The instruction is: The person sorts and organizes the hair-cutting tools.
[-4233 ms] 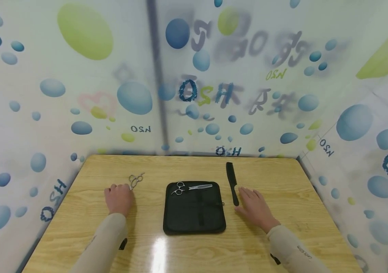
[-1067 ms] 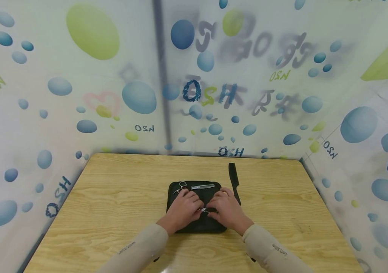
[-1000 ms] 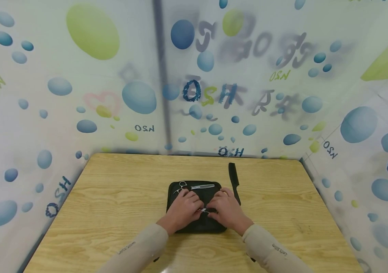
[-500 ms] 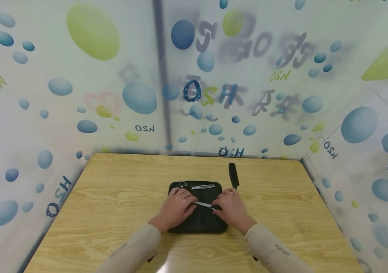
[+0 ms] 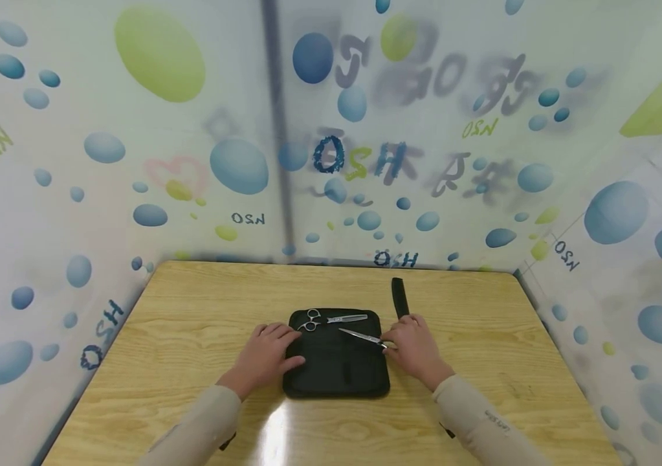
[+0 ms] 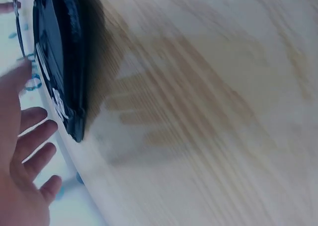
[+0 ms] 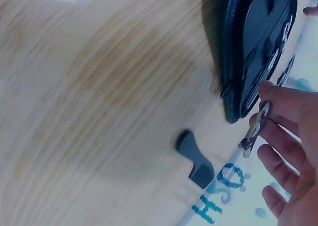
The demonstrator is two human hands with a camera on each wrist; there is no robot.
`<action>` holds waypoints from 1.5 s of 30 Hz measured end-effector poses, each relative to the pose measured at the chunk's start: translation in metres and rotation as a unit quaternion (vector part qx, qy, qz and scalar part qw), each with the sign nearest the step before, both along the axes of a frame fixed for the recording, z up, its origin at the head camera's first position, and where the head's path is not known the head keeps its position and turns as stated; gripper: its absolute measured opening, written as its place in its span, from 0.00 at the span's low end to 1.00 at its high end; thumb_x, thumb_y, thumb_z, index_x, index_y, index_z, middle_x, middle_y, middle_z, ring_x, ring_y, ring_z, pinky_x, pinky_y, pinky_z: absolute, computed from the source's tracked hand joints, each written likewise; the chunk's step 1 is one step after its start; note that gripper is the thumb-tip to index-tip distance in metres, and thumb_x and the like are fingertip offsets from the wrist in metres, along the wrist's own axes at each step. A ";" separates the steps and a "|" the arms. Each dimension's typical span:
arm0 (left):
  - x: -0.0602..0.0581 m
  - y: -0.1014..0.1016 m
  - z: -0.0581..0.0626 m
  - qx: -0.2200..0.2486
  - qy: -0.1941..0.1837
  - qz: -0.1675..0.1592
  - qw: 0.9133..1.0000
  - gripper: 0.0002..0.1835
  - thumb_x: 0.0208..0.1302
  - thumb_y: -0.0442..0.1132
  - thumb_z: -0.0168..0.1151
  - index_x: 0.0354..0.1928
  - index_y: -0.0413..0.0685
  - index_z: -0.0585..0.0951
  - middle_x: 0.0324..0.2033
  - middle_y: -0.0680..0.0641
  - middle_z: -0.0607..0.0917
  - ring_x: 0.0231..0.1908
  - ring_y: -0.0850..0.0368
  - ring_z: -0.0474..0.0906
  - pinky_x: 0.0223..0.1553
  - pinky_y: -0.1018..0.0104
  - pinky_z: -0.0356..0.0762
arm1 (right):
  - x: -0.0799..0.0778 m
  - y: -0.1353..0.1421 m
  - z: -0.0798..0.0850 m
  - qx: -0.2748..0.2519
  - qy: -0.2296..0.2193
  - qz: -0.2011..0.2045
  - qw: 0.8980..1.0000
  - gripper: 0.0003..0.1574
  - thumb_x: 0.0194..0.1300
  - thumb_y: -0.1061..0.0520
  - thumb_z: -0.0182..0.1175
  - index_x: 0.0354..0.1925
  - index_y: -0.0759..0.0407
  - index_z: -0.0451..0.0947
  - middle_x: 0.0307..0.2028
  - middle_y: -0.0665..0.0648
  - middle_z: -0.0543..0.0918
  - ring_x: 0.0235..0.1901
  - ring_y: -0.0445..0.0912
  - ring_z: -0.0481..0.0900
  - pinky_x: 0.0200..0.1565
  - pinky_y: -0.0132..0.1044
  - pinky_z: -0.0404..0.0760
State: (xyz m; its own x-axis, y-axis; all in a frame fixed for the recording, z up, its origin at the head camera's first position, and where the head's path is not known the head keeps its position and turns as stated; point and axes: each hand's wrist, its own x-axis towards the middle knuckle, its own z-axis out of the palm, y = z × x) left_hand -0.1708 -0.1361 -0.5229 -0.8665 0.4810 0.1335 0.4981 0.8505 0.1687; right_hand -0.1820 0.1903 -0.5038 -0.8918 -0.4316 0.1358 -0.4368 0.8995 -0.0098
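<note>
My right hand [image 5: 416, 347] pinches silver scissors [image 5: 361, 336] by the handle end, their blades pointing left over the black zip case [image 5: 321, 375]. In the right wrist view the finger loops of the scissors [image 7: 256, 129] stick out past the thumb and fingers. My left hand [image 5: 263, 358], fingers spread and relaxed, is at the left edge of the case and holds nothing. In the left wrist view its fingers [image 6: 37, 159] are apart from one another. Across the top of the case lie thinning scissors [image 5: 347, 318], loops to the left.
A black comb [image 5: 400, 299] lies right of the case, its lower part hidden behind my right hand. Underneath is a wooden table [image 5: 208, 298], with a patterned wall [image 5: 453, 213] along its back edge.
Scissors first lying by my left hand came over the case, held between both hands. Since then my left hand has let go and moved left; my right hand drew them right.
</note>
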 end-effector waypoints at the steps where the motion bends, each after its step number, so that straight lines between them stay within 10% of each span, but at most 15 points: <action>1: 0.001 -0.002 0.000 -0.006 -0.020 0.004 1.000 0.35 0.60 0.65 0.61 0.61 0.49 0.77 0.57 0.46 0.80 0.62 0.47 0.72 0.64 0.42 0.66 | -0.001 0.002 0.000 0.006 0.001 -0.002 1.000 0.11 0.51 0.49 0.74 0.36 0.46 0.89 0.34 0.49 0.88 0.42 0.49 0.79 0.59 0.52 0.70; 17: 0.007 -0.012 -0.001 -0.062 -0.092 -0.014 0.994 0.61 0.40 0.77 0.65 0.69 0.40 0.68 0.68 0.42 0.71 0.70 0.44 0.63 0.68 0.44 0.59 | -0.005 0.016 0.002 0.040 -0.013 -0.028 0.999 0.11 0.52 0.50 0.74 0.37 0.43 0.89 0.33 0.46 0.87 0.43 0.47 0.78 0.59 0.50 0.70; 45: 0.007 0.000 0.003 -0.095 -0.114 0.014 0.989 0.60 0.34 0.71 0.75 0.67 0.40 0.70 0.65 0.43 0.74 0.67 0.46 0.66 0.69 0.47 0.60 | -0.007 0.002 -0.012 0.022 0.028 -0.013 0.999 0.10 0.54 0.54 0.73 0.38 0.43 0.89 0.35 0.46 0.88 0.38 0.46 0.75 0.57 0.48 0.70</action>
